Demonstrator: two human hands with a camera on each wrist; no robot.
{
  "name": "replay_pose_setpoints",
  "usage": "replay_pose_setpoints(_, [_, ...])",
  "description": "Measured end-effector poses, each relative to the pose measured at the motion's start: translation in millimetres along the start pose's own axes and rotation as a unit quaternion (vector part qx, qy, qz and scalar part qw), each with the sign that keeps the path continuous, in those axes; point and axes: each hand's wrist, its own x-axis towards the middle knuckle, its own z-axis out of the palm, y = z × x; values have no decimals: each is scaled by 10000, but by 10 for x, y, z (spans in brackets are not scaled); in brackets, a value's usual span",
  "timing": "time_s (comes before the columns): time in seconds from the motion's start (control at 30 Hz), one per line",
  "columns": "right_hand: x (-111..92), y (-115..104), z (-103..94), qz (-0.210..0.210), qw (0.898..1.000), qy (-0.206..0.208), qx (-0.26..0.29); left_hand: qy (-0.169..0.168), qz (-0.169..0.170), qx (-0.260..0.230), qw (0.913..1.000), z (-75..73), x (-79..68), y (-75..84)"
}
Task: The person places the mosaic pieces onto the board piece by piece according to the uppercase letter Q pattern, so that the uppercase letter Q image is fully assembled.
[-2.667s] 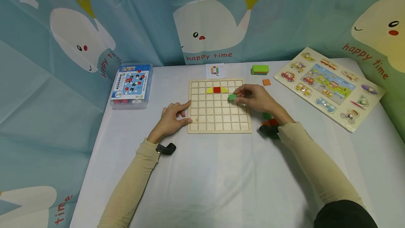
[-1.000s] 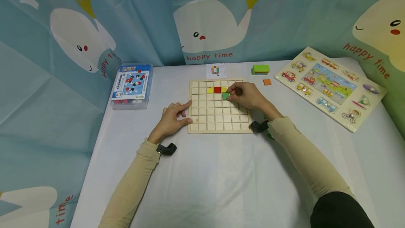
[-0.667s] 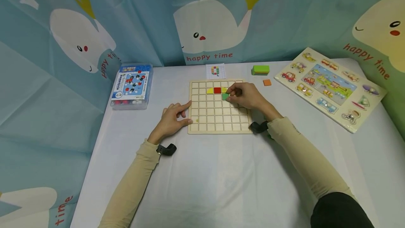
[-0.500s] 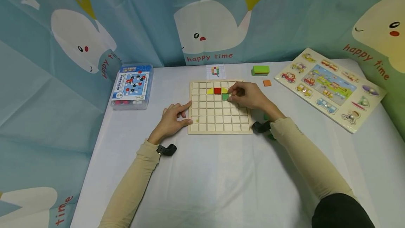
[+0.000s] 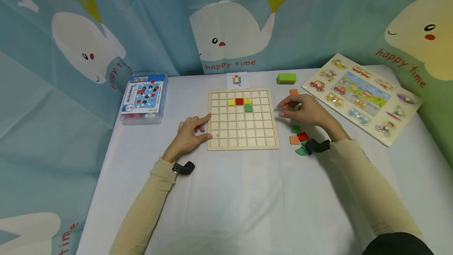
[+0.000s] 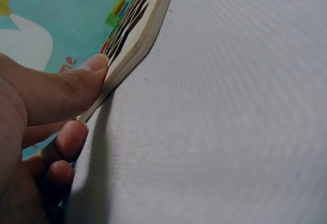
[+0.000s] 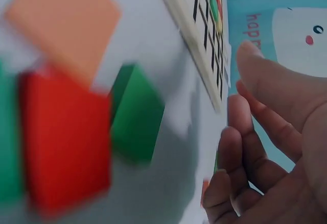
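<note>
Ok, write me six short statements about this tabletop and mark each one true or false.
1. The left hand touches the left edge of the wooden grid board. True.
2. The right hand is holding a blue tile over the board. False: the right hand is off the board's right side, with nothing visible in its grasp.
3. The red square tile lies between two yellow tiles. True.
4. The green square tile sits in the board's near-left corner. False: the green square tile sits just below the right-hand yellow one.
5. A small pattern card lies beyond the board's far edge. True.
6. The vehicle puzzle board is left of the grid. False: the vehicle puzzle board is to its right.
</note>
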Motion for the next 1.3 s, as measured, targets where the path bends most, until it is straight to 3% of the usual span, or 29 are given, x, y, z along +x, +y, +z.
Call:
replay_pose_setpoints(0.23, [-226,171,-112,176,9994,-290,-60,9,-30,4,10000,-16,-12,-6])
replay_pose_setpoints(0.53, [-431,338,-91,24,9992,-406,-26,-7,-46,-94,9999,29,-24,-21])
replay_pose_setpoints(0.8, [-449,345,-48,-212,9986,-340,-348,2,13,-39,10000,35,-16,-18])
replay_pose_setpoints(1.3, [-419,310,-19,48,9992,-159,-375,72,35,8,10000,28,0,-18])
